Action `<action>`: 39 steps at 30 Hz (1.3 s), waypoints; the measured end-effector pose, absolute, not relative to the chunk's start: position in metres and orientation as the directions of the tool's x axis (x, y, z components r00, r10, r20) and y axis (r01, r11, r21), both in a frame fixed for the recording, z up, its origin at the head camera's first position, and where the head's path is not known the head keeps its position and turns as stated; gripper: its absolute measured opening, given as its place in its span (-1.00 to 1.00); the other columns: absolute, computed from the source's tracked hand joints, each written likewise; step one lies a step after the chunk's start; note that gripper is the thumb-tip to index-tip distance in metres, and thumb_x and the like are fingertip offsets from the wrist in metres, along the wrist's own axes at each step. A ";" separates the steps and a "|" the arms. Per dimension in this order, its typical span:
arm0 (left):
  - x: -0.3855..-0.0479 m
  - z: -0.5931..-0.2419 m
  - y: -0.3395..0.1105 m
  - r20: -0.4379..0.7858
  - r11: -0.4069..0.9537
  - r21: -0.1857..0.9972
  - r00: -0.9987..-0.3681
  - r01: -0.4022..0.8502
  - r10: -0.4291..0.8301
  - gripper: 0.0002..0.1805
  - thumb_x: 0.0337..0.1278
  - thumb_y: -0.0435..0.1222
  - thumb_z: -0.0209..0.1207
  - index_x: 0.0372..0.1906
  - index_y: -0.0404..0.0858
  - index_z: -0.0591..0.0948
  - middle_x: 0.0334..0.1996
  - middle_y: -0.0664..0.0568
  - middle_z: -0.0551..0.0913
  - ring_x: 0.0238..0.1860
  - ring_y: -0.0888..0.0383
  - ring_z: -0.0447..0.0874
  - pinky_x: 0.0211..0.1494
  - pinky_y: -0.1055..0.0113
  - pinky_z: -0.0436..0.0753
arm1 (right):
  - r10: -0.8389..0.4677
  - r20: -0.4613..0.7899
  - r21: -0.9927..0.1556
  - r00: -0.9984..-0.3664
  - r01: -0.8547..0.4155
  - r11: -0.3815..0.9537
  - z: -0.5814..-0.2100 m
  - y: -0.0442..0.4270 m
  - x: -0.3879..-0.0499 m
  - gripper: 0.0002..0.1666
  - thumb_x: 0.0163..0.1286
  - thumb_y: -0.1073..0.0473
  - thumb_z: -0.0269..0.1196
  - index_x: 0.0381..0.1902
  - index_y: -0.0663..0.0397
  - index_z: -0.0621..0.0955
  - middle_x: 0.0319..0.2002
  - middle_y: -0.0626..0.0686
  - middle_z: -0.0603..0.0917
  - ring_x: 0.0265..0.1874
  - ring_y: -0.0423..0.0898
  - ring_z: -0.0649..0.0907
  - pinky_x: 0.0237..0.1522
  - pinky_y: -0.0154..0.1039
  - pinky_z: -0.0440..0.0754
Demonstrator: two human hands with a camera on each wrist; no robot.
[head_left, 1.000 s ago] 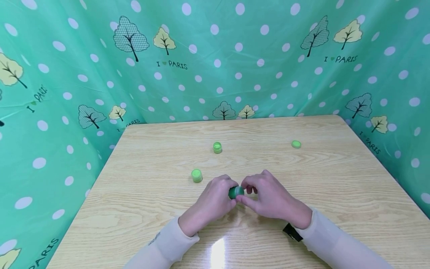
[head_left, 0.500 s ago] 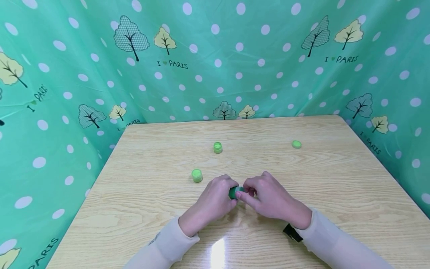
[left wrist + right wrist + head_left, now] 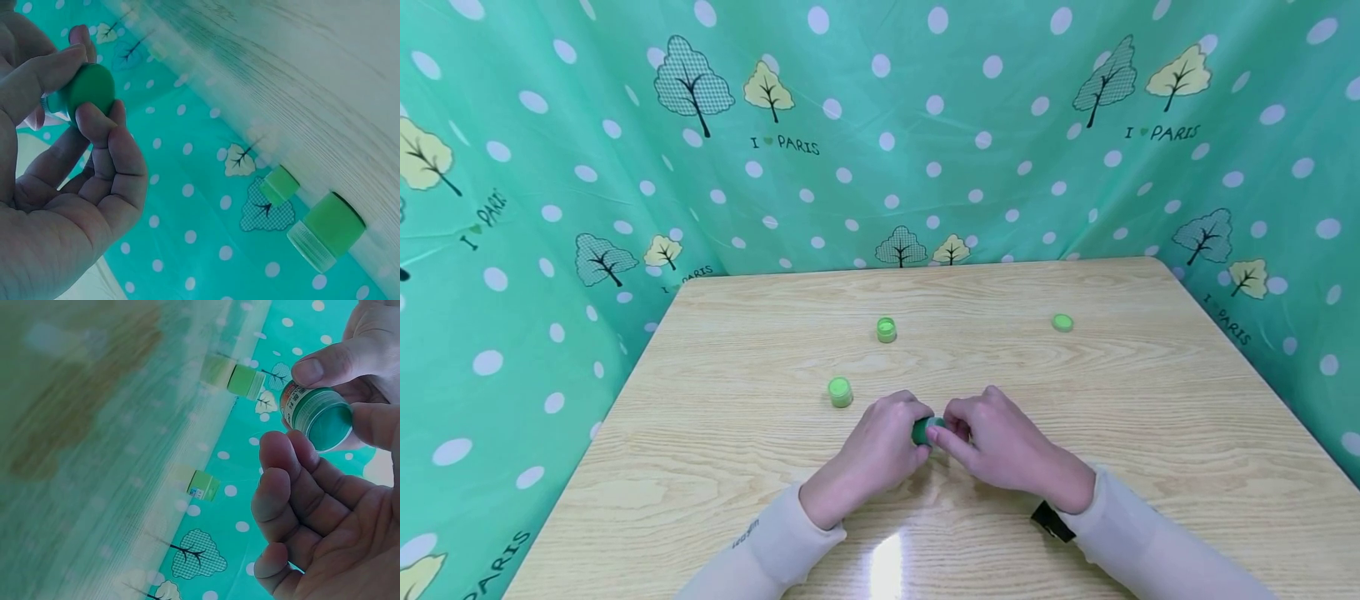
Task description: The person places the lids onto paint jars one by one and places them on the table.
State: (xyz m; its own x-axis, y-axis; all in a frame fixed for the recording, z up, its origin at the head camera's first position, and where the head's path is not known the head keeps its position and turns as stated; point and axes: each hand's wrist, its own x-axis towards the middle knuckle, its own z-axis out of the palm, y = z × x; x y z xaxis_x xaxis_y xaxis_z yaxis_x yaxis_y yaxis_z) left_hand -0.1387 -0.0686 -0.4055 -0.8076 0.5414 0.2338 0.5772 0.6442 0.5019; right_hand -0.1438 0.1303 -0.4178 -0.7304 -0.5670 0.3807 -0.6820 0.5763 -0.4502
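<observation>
A small dark green jar (image 3: 921, 431) with a label and a clear ribbed lid (image 3: 330, 430) is held just above the table. My left hand (image 3: 887, 437) grips the jar body, its base turned left and its lid facing right. Thumb and fingertips of my right hand (image 3: 1003, 440) pinch the lid's rim from the other side. In the right wrist view the remaining right fingers (image 3: 275, 494) curl loosely below the jar. Part of the lid is hidden by the right thumb.
A light green jar (image 3: 840, 392) stands left of the hands on the wooden table (image 3: 737, 358). Another green jar (image 3: 886, 330) is farther back, and a low light green round thing (image 3: 1062, 322) lies at the back right. A patterned curtain (image 3: 925, 142) surrounds the table.
My right thumb has moved from the lid's lower edge up onto the lid, and the right hand has shifted slightly. The left hand keeps its grip on the jar.
</observation>
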 end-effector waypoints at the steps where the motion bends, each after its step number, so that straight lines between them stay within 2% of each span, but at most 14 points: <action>1: -0.139 -0.406 -0.069 0.234 0.644 0.503 -0.808 0.577 0.541 -0.80 -0.10 -0.52 0.48 -0.32 -0.29 0.74 -0.35 0.00 0.69 -0.38 0.26 0.56 -0.37 0.56 0.53 | -0.568 0.379 -0.450 -0.731 -0.681 0.577 -0.418 0.130 -0.144 -0.60 0.43 0.00 0.35 -0.62 -0.24 0.51 -0.72 -0.38 0.37 -0.77 -0.47 0.27 -0.42 -0.28 0.36; 16: -0.137 -0.406 -0.068 0.267 0.632 0.498 -0.798 0.594 0.540 -0.78 -0.07 -0.52 0.49 -0.25 -0.35 0.75 -0.31 -0.05 0.71 -0.35 0.23 0.63 -0.33 0.59 0.56 | -0.548 0.278 -0.485 -0.789 -0.607 0.629 -0.416 0.130 -0.141 -0.55 0.53 -0.09 0.23 -0.62 -0.22 0.51 -0.74 -0.36 0.36 -0.77 -0.42 0.29 -0.41 -0.29 0.33; 22: -0.137 -0.407 -0.068 0.273 0.634 0.494 -0.798 0.595 0.537 -0.78 -0.09 -0.53 0.49 -0.27 -0.32 0.76 -0.31 -0.03 0.71 -0.33 0.22 0.64 -0.31 0.57 0.57 | -0.533 0.294 -0.500 -0.793 -0.603 0.622 -0.414 0.130 -0.142 -0.56 0.44 -0.08 0.33 -0.64 -0.25 0.48 -0.77 -0.36 0.34 -0.79 -0.42 0.28 -0.42 -0.27 0.36; 29: -0.138 -0.406 -0.069 0.269 0.639 0.500 -0.806 0.584 0.527 -0.76 -0.10 -0.50 0.49 -0.24 -0.29 0.76 -0.28 -0.02 0.70 -0.32 0.21 0.65 -0.28 0.55 0.59 | -0.531 0.310 -0.550 -0.789 -0.604 0.577 -0.414 0.133 -0.145 -0.53 0.45 -0.15 0.31 -0.65 -0.22 0.50 -0.78 -0.31 0.34 -0.81 -0.45 0.25 -0.75 -0.42 0.23; 33: -0.139 -0.405 -0.070 0.272 0.670 0.474 -0.819 0.571 0.506 -0.73 -0.10 -0.43 0.51 -0.20 -0.25 0.78 -0.25 0.02 0.70 -0.27 0.19 0.65 -0.20 0.48 0.61 | -0.506 0.324 -0.554 -0.799 -0.594 0.583 -0.412 0.134 -0.147 -0.53 0.43 -0.20 0.31 -0.65 -0.22 0.52 -0.78 -0.33 0.36 -0.80 -0.45 0.27 -0.75 -0.41 0.28; 39: -0.141 -0.402 -0.072 0.316 0.722 0.424 -0.837 0.546 0.447 -0.69 -0.17 -0.32 0.54 -0.19 -0.17 0.81 -0.29 0.12 0.60 -0.24 0.18 0.48 -0.18 0.36 0.54 | -0.490 0.325 -0.553 -0.809 -0.583 0.596 -0.408 0.137 -0.148 -0.56 0.43 -0.19 0.32 -0.62 -0.20 0.57 -0.75 -0.32 0.41 -0.79 -0.41 0.31 -0.73 -0.39 0.32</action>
State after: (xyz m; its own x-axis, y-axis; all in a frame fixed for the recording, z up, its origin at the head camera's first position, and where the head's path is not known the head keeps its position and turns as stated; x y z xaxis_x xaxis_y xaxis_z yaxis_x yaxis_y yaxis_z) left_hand -0.1406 -0.0723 -0.4017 -0.8369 0.4469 0.3158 0.5459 0.7224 0.4243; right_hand -0.1481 0.1366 -0.4075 -0.8089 -0.4899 0.3251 -0.5829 0.5957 -0.5527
